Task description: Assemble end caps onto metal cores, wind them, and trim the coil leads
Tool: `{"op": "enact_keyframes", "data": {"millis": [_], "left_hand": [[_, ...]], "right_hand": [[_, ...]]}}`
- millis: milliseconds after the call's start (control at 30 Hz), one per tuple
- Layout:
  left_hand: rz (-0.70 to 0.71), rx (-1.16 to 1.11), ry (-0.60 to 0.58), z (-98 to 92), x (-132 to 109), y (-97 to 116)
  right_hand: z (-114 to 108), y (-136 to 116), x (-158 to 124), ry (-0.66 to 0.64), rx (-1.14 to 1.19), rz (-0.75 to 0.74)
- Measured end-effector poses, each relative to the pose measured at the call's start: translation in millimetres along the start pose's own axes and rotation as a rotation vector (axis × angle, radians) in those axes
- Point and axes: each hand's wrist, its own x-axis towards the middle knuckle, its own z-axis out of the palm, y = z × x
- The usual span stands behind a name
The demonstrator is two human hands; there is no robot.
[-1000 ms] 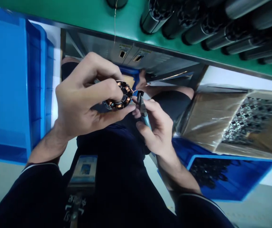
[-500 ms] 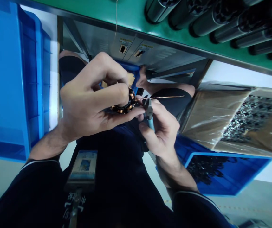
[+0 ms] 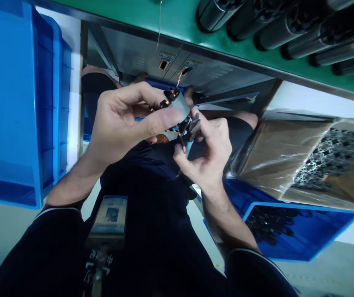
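Note:
My left hand (image 3: 127,117) grips a wound motor stator (image 3: 172,103), which shows a grey metal outer wall and dark slots with copper windings at its end. My right hand (image 3: 204,150) holds a pair of blue-handled side cutters (image 3: 191,138), their dark jaws right beside the stator's lower edge. A thin copper wire lead (image 3: 181,139) hangs near the jaws. Part of the stator lies hidden behind my left fingers. Beyond my hands a co-worker's forearm (image 3: 223,115) shows in a dark sleeve.
A green bench (image 3: 164,20) carries a row of black cylindrical parts. A blue crate (image 3: 16,103) stands to the left. A plastic-wrapped carton of metal rings (image 3: 316,161) and a blue tray (image 3: 288,231) lie to the right. My badge (image 3: 110,216) hangs below.
My left hand has turned the stator so its grey outer wall faces me instead of the coil end. The long wire by the cutters no longer stretches out to the right.

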Motion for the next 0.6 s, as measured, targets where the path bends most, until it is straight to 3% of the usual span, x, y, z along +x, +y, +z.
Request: {"op": "enact_keyframes", "data": {"millis": [133,433,600], "left_hand": [[-0.030,-0.133,-0.030,-0.1,-3.3,-1.4],[-0.089,-0.144,-0.001,12.0,-2.8,-1.5],[-0.071,-0.205,0.013,16.2,1.9,-10.7]], "right_hand": [[2.6,-9.6,1.3,0.076,-0.026,-0.135],[5.4,-8.9,-0.7,0.072,0.066,-0.024],[5.7,0.7,0.6,0.098,0.103,-0.108]]}}
